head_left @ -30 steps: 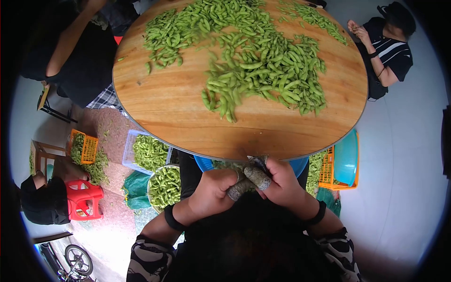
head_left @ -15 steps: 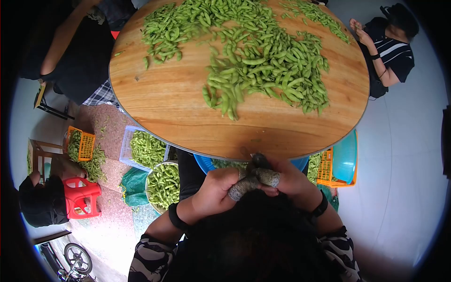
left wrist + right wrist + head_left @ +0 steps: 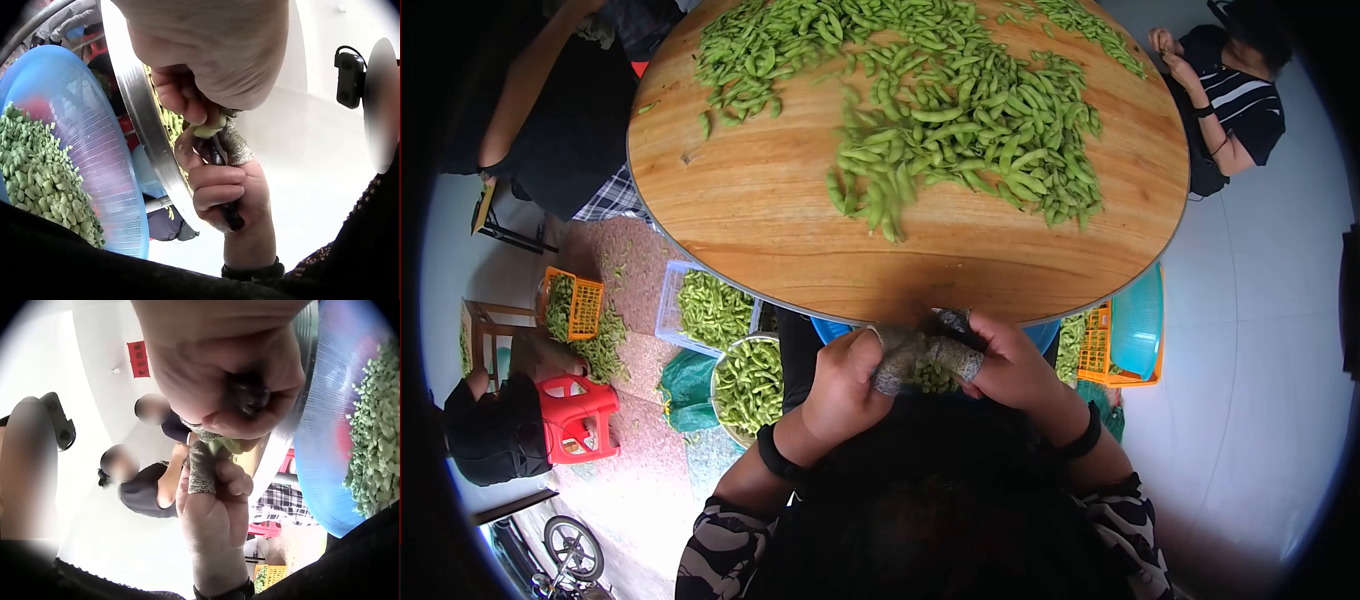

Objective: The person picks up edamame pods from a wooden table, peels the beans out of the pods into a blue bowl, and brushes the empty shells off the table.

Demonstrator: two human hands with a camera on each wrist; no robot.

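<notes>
Close together at the near table edge are my left hand (image 3: pixel 847 385) and right hand (image 3: pixel 1012 372), with grey mottled coverings on the thumbs. The left wrist view shows the right hand (image 3: pixel 234 187) curled round a dark-handled tool (image 3: pixel 217 153), beside a green pod (image 3: pixel 210 128). In the right wrist view the left hand (image 3: pixel 214 515) pinches the pod (image 3: pixel 220 447) between thumb and fingers, against the right hand (image 3: pixel 231 375), whose palm holds the dark handle (image 3: pixel 248 394). The tool's tip is blurred in the head view.
Green pods (image 3: pixel 1000 130) are spread over the round wooden table (image 3: pixel 750 220). Below the hands is a blue basket (image 3: pixel 100 119) of shelled beans (image 3: pixel 47 187). Pod-filled crates (image 3: pixel 715 310) and a bowl (image 3: pixel 748 385) stand at left, an orange crate (image 3: pixel 1095 350) at right. Other people sit around.
The hands, nearly overlapping before, are now slightly further apart, and beans show below between them. The table has shifted slightly upward in the head view.
</notes>
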